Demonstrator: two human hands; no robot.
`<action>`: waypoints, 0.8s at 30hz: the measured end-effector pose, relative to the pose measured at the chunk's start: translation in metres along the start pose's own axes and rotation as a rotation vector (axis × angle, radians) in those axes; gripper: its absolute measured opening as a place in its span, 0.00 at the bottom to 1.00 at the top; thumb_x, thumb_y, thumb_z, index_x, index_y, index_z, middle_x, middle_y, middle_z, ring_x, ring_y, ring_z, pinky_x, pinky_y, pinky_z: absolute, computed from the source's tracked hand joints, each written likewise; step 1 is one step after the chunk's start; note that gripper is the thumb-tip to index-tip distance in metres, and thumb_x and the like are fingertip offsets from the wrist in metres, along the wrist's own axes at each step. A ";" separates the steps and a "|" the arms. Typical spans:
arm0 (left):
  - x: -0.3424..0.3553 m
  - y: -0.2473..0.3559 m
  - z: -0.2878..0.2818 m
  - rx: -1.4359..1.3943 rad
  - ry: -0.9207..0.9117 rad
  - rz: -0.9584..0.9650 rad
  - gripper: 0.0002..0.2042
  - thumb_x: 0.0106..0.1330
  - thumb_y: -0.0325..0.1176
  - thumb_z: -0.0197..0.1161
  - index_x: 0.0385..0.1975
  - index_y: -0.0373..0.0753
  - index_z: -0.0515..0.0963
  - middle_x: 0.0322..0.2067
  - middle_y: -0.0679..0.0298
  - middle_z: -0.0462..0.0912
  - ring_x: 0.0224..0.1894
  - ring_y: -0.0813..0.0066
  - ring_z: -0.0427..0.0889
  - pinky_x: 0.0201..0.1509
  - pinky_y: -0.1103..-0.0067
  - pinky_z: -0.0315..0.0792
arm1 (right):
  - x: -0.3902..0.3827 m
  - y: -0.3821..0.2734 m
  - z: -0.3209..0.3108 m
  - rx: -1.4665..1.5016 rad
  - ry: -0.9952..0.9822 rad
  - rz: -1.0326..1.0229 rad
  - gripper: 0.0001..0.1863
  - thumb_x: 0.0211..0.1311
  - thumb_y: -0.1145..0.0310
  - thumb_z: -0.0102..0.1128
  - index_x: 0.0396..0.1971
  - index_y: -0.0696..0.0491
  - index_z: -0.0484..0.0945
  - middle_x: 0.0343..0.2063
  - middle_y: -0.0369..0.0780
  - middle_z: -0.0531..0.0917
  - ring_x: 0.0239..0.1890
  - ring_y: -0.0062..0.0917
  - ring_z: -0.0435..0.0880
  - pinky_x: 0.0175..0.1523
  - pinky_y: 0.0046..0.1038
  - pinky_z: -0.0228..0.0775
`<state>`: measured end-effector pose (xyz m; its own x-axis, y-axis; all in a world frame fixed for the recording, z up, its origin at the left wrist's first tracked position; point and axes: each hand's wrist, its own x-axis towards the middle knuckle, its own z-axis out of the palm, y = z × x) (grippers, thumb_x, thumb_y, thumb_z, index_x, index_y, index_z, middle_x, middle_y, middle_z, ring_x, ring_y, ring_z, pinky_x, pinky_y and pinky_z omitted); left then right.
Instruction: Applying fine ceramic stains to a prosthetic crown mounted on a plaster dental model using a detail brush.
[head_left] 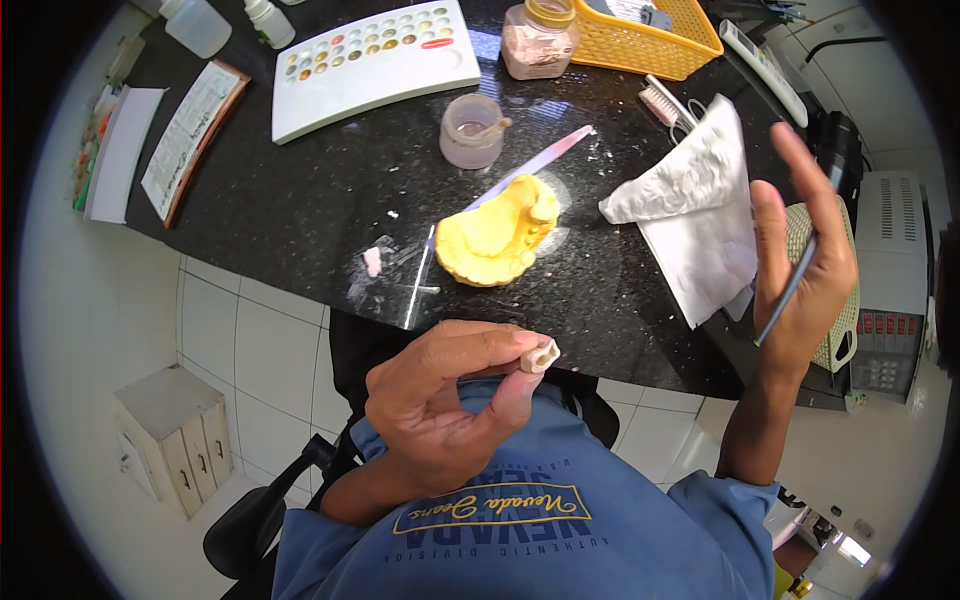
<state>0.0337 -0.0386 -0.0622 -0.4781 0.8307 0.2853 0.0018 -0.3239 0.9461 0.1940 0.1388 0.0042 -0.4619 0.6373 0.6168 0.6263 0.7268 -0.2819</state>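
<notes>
Closest to the body, above the blue shirt (560, 520), the left hand (445, 405) is curled, pinching a small off-white tooth-shaped piece (540, 356) between thumb and forefinger; the piece looks smooth and matte, with a hollowed end facing right. To the right and a little further out, the right hand (805, 265) is raised with fingers loosely spread, yet it holds a thin dark brush or instrument (790, 292) slanting down across the palm against the thumb. Beyond the hands lies the black speckled stone counter (300, 220), glossy and dusted with white specks. Near its front edge sits a yellow plaster dental model (497, 235), chalky and horseshoe-shaped, with a pale tooth stub on its right side. A small pink lump (372, 261) lies to its left, and a long translucent pink-tipped spatula (530, 165) runs behind it. A crumpled white paper towel (695, 215) rests to the right. Further back stand a cloudy round plastic cup (471, 131), a white palette tray (375, 65) with rows of coloured wells, a jar of pinkish powder (540, 40), and a yellow mesh basket (645, 35).
</notes>
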 end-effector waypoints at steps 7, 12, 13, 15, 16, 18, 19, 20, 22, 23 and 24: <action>-0.002 0.006 -0.016 -0.394 0.088 -0.239 0.09 0.55 0.16 0.61 0.36 0.28 0.73 0.34 0.49 0.81 0.36 0.67 0.84 0.40 0.78 0.82 | -0.027 -0.013 -0.019 0.458 0.075 -0.113 0.33 0.71 0.47 0.27 0.52 0.65 0.66 0.35 0.49 0.78 0.40 0.33 0.79 0.50 0.33 0.70; -0.004 0.005 -0.030 -0.406 0.088 -0.336 0.06 0.62 0.23 0.55 0.37 0.32 0.69 0.29 0.51 0.80 0.29 0.68 0.84 0.30 0.82 0.81 | -0.050 -0.052 0.014 0.692 0.204 0.092 0.45 0.62 0.32 0.26 0.55 0.64 0.62 0.37 0.46 0.71 0.29 0.26 0.74 0.30 0.23 0.72; -0.004 0.004 -0.032 -0.429 0.084 -0.356 0.06 0.62 0.24 0.55 0.37 0.32 0.69 0.29 0.51 0.80 0.29 0.69 0.84 0.29 0.82 0.81 | -0.053 -0.054 0.019 0.680 0.168 0.091 0.45 0.62 0.33 0.28 0.55 0.64 0.61 0.39 0.47 0.69 0.28 0.26 0.75 0.23 0.20 0.70; -0.004 0.003 -0.036 -0.434 0.082 -0.361 0.06 0.62 0.24 0.55 0.36 0.32 0.69 0.30 0.51 0.80 0.29 0.68 0.84 0.30 0.82 0.81 | -0.057 -0.060 0.024 0.715 0.083 0.055 0.34 0.66 0.43 0.38 0.51 0.63 0.65 0.35 0.48 0.71 0.26 0.25 0.74 0.22 0.19 0.69; -0.005 0.003 -0.037 -0.439 0.077 -0.362 0.06 0.62 0.24 0.55 0.36 0.32 0.69 0.30 0.50 0.80 0.29 0.68 0.84 0.30 0.82 0.81 | -0.058 -0.061 0.027 0.731 0.037 -0.004 0.30 0.67 0.47 0.42 0.48 0.62 0.67 0.33 0.48 0.71 0.26 0.25 0.74 0.21 0.19 0.68; -0.005 0.001 -0.040 -0.436 0.097 -0.364 0.06 0.62 0.24 0.56 0.36 0.32 0.69 0.31 0.49 0.80 0.30 0.68 0.84 0.30 0.82 0.81 | -0.060 -0.065 0.029 0.777 -0.044 -0.036 0.19 0.66 0.56 0.49 0.42 0.59 0.72 0.27 0.44 0.74 0.24 0.24 0.73 0.29 0.23 0.68; -0.005 0.001 -0.041 -0.437 0.104 -0.368 0.06 0.62 0.24 0.56 0.36 0.32 0.69 0.31 0.49 0.81 0.30 0.67 0.85 0.30 0.82 0.81 | -0.061 -0.068 0.029 0.796 -0.056 -0.022 0.18 0.65 0.58 0.50 0.41 0.59 0.73 0.27 0.44 0.75 0.24 0.24 0.73 0.30 0.24 0.68; -0.004 0.000 -0.042 -0.442 0.104 -0.370 0.06 0.62 0.24 0.56 0.36 0.32 0.69 0.31 0.49 0.81 0.30 0.67 0.85 0.30 0.82 0.81 | -0.061 -0.072 0.029 0.815 -0.068 -0.008 0.16 0.65 0.59 0.51 0.40 0.59 0.73 0.27 0.43 0.76 0.24 0.24 0.74 0.32 0.25 0.68; -0.003 -0.001 -0.043 -0.449 0.096 -0.354 0.06 0.62 0.25 0.57 0.36 0.32 0.69 0.31 0.48 0.81 0.30 0.67 0.85 0.30 0.83 0.81 | -0.064 -0.079 0.033 0.842 -0.048 0.034 0.15 0.64 0.61 0.52 0.39 0.59 0.73 0.26 0.44 0.76 0.25 0.24 0.74 0.31 0.25 0.68; -0.004 -0.002 -0.044 -0.450 0.098 -0.355 0.06 0.62 0.25 0.57 0.36 0.32 0.69 0.31 0.48 0.81 0.30 0.67 0.85 0.30 0.83 0.81 | -0.066 -0.081 0.036 0.873 -0.025 0.074 0.13 0.64 0.63 0.53 0.39 0.59 0.74 0.26 0.44 0.76 0.25 0.24 0.75 0.30 0.24 0.68; -0.004 -0.002 -0.044 -0.451 0.100 -0.372 0.07 0.63 0.26 0.57 0.36 0.32 0.69 0.31 0.49 0.81 0.29 0.68 0.85 0.30 0.83 0.81 | -0.066 -0.083 0.038 0.872 -0.026 0.074 0.13 0.64 0.63 0.53 0.39 0.59 0.74 0.26 0.44 0.76 0.25 0.24 0.75 0.30 0.24 0.68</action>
<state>-0.0031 -0.0614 -0.0722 -0.4556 0.8857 -0.0898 -0.5447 -0.1976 0.8150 0.1487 0.0466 -0.0412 -0.4603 0.6885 0.5604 -0.0434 0.6131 -0.7888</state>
